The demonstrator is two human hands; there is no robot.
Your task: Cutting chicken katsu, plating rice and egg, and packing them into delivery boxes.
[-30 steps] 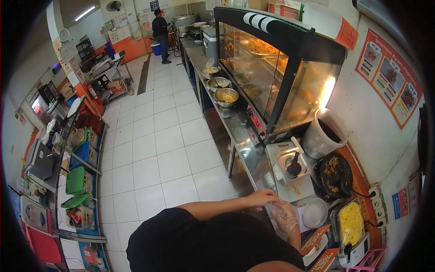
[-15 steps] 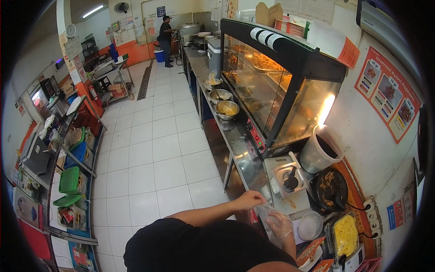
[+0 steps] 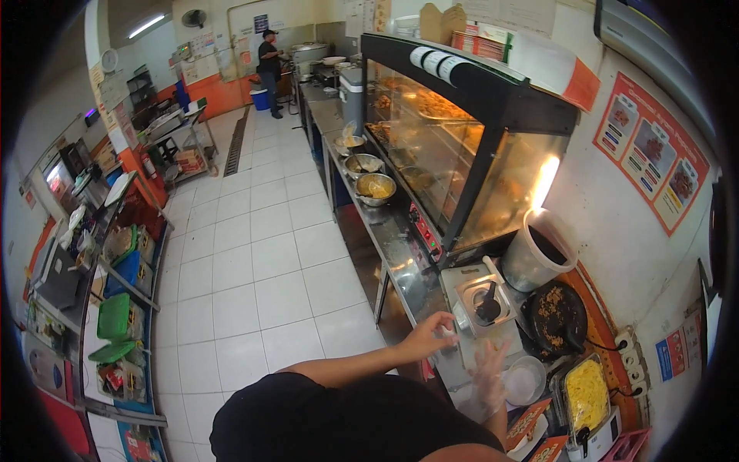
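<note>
My left hand [image 3: 433,336] is bare and hovers over the near edge of the steel counter [image 3: 406,283]. Its fingers are curved with a gap between thumb and fingertips, and I make out nothing held there. My right hand [image 3: 488,379] wears a clear plastic glove, its fingers spread upward and holding nothing. Just right of it stands a translucent round tub [image 3: 525,380]. Ahead of both hands, a square steel container [image 3: 467,293] with a black-handled scoop [image 3: 488,309] rests on a white board [image 3: 454,279].
A lit glass warming cabinet [image 3: 508,189] stands beyond, holding fried food. Nearby are a tall bucket of dark liquid [image 3: 531,260], a black pan with crumbs [image 3: 556,312] and a tray of yellow shreds [image 3: 587,394]. Steel bowls [image 3: 376,188] line the counter. A person [image 3: 269,73] stands far off.
My left hand has come away from the right hand's glove and moved slightly forward and right. The gloved right hand has risen forward, its fingers now spread. The view has shifted slightly.
</note>
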